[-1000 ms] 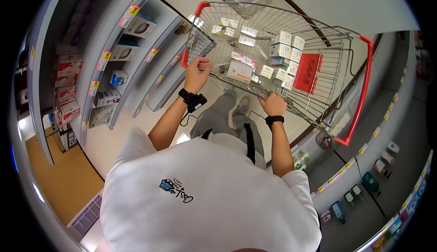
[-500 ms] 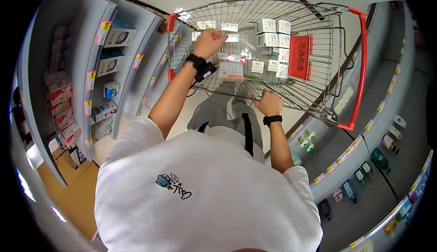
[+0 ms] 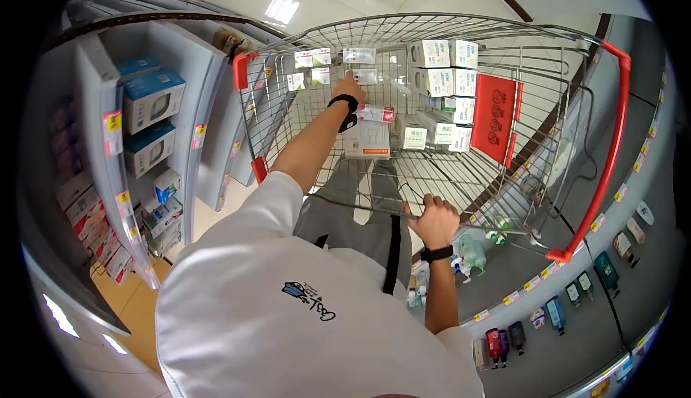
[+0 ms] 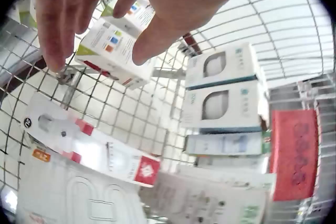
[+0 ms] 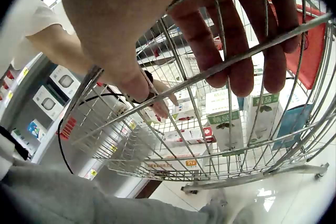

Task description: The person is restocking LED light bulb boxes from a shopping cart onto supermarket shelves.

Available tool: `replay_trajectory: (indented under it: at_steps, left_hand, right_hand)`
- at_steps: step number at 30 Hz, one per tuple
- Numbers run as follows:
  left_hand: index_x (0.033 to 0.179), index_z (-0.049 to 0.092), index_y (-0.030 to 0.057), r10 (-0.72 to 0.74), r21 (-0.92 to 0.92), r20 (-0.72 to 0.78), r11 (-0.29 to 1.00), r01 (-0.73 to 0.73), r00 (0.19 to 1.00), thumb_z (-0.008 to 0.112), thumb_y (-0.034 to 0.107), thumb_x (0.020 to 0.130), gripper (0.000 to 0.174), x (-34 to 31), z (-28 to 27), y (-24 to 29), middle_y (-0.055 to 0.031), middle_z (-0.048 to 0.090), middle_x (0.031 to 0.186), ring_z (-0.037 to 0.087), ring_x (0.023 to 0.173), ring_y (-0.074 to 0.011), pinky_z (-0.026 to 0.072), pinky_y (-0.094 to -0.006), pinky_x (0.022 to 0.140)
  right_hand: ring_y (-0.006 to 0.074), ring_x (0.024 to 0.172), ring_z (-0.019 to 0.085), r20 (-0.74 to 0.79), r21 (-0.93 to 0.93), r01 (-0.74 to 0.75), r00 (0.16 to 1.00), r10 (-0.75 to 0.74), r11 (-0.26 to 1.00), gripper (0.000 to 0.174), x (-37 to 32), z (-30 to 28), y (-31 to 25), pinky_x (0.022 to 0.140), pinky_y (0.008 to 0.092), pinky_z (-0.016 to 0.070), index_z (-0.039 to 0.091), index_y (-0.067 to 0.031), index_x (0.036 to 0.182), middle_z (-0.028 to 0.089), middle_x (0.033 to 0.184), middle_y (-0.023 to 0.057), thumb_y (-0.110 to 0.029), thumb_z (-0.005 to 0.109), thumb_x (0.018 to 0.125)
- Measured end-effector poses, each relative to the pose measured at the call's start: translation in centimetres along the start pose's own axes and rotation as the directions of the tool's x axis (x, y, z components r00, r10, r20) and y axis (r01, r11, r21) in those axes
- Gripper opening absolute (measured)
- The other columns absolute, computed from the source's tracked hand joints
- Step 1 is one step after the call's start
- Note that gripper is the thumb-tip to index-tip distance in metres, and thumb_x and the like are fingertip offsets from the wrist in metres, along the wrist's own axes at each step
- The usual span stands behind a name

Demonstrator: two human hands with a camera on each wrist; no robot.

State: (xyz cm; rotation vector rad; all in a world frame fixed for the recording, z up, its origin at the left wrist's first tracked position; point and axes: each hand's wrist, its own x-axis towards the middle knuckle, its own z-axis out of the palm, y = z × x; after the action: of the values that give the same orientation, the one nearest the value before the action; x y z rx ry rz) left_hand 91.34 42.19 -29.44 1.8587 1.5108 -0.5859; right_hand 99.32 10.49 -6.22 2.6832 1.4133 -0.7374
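Down inside a wire cart (image 3: 619,121), my left fingers (image 4: 50,35) hang over a small white box (image 4: 107,45) marked with coloured squares and a green corner. Seen from my head, the box lies just past those fingertips and slightly to the right, in the half of the cart farther from me; its long side runs left to right. Seen from the left wrist, it sits in the gap below, with the fingers along one side and my left thumb (image 4: 149,45) overlapping its other edge. These fingers are loose and fairly straight, grasping nothing that I can make out; whether they or the thumb touch the box, I cannot tell. A second box (image 3: 359,55) of like shape lies just beyond, roughly parallel, so I judge that far side to have the least room. Back toward me are a red-and-white pack (image 3: 378,114) and a big box (image 3: 368,139), and well to the right stand tall boxes (image 3: 435,81). The left fingers are plainly the nearer ones: my right fingers (image 5: 240,77) are hooked over the cart's near side, grasping it, well apart from the small box.
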Motion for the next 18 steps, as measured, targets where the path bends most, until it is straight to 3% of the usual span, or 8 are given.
replay_trajectory:
  at_steps: [4, 9, 11, 12, 13, 15, 16, 18]
  left_hand:
    - [0.134, 0.038, 0.0132, -0.025, 0.037, -0.055, 0.999, 0.027, 0.998, 0.057, 0.012, 0.083, 0.054, 1.1, 1.2, 0.1, -0.0263, 0.039, 0.127, 0.056, 0.108, -0.0440, 0.0499, -0.0469, 0.088]
    - [0.128, 0.046, 0.0102, 0.057, 0.019, -0.100, 0.998, -0.056, 0.993, 0.064, 0.019, 0.080, 0.051, 3.2, 2.5, -1.5, -0.0248, 0.045, 0.122, 0.057, 0.107, -0.0416, 0.0494, -0.0456, 0.088]
    - [0.122, 0.052, 0.0038, 0.154, -0.066, -0.066, 0.985, -0.159, 0.986, 0.073, 0.027, 0.073, 0.058, 2.4, 1.3, -1.4, -0.0251, 0.054, 0.113, 0.058, 0.106, -0.0395, 0.0484, -0.0439, 0.090]
    - [0.117, 0.055, -0.0023, 0.256, -0.152, -0.060, 0.953, -0.262, 0.965, 0.078, 0.033, 0.067, 0.066, 2.5, 0.8, -1.6, -0.0236, 0.062, 0.102, 0.064, 0.095, -0.0340, 0.0524, -0.0389, 0.082]
    - [0.117, 0.055, -0.0023, 0.259, -0.156, -0.071, 0.951, -0.267, 0.963, 0.078, 0.033, 0.067, 0.066, 1.9, 0.0, -1.5, -0.0236, 0.062, 0.102, 0.064, 0.095, -0.0340, 0.0524, -0.0389, 0.082]
    - [0.120, 0.052, -0.0058, 0.331, -0.426, 0.039, 0.859, -0.284, 0.943, 0.077, 0.032, 0.068, 0.069, 0.1, -1.7, -1.5, -0.0192, 0.065, 0.095, 0.068, 0.081, -0.0261, 0.0554, -0.0334, 0.068]
    - [0.116, 0.055, -0.0042, 0.385, -0.491, -0.004, 0.803, -0.337, 0.923, 0.075, 0.028, 0.073, 0.057, -2.0, -3.3, -1.2, -0.0129, 0.065, 0.090, 0.065, 0.068, -0.0169, 0.0534, -0.0278, 0.055]
    - [0.114, 0.056, -0.0054, 0.399, -0.626, 0.026, 0.722, -0.297, 0.917, 0.075, 0.030, 0.073, 0.058, -5.9, -6.2, -1.0, -0.0118, 0.063, 0.082, 0.064, 0.066, -0.0180, 0.0515, -0.0288, 0.055]
  right_hand:
    - [0.0267, 0.062, 0.061, -0.025, -0.006, -0.002, 1.000, 0.001, 1.000, 0.043, 0.2, 0.7, 0.0, 0.062, 0.0366, 0.0492, 0.062, -0.0076, 0.069, 0.060, 0.066, 0.0078, -0.050, 0.067, 0.072]
    - [0.0264, 0.061, 0.060, -0.043, 0.007, 0.009, 0.999, -0.009, 1.000, 0.044, 0.4, 0.8, 0.0, 0.060, 0.0369, 0.0483, 0.057, -0.0083, 0.065, 0.058, 0.064, 0.0072, -0.051, 0.068, 0.072]
    - [0.0263, 0.060, 0.059, -0.062, -0.007, 0.018, 0.998, -0.018, 1.000, 0.044, 0.4, 0.6, -0.1, 0.060, 0.0370, 0.0480, 0.057, -0.0085, 0.065, 0.058, 0.063, 0.0071, -0.051, 0.068, 0.072]
    - [0.0262, 0.061, 0.060, -0.063, -0.011, 0.024, 0.998, -0.024, 1.000, 0.044, 0.3, 0.7, 0.0, 0.060, 0.0369, 0.0481, 0.057, -0.0085, 0.066, 0.058, 0.064, 0.0072, -0.051, 0.067, 0.072]
    - [0.0261, 0.061, 0.060, -0.067, -0.014, 0.032, 0.997, -0.033, 0.999, 0.044, 0.2, 0.7, 0.0, 0.060, 0.0368, 0.0482, 0.057, -0.0085, 0.066, 0.059, 0.064, 0.0074, -0.051, 0.067, 0.072]
    - [0.0263, 0.062, 0.061, -0.053, -0.027, 0.048, 0.997, -0.050, 0.998, 0.044, 0.1, 0.5, 0.0, 0.059, 0.0374, 0.0489, 0.058, -0.0082, 0.067, 0.060, 0.065, 0.0082, -0.051, 0.067, 0.072]
    - [0.0266, 0.062, 0.062, -0.045, -0.041, 0.045, 0.998, -0.047, 0.998, 0.044, 0.0, 0.3, -0.2, 0.059, 0.0378, 0.0494, 0.059, -0.0080, 0.068, 0.061, 0.065, 0.0085, -0.051, 0.066, 0.072]
    - [0.0279, 0.061, 0.063, -0.023, -0.057, 0.047, 0.999, -0.048, 0.997, 0.045, -0.2, 0.3, -0.3, 0.057, 0.0391, 0.0503, 0.061, -0.0077, 0.070, 0.062, 0.066, 0.0095, -0.052, 0.064, 0.073]
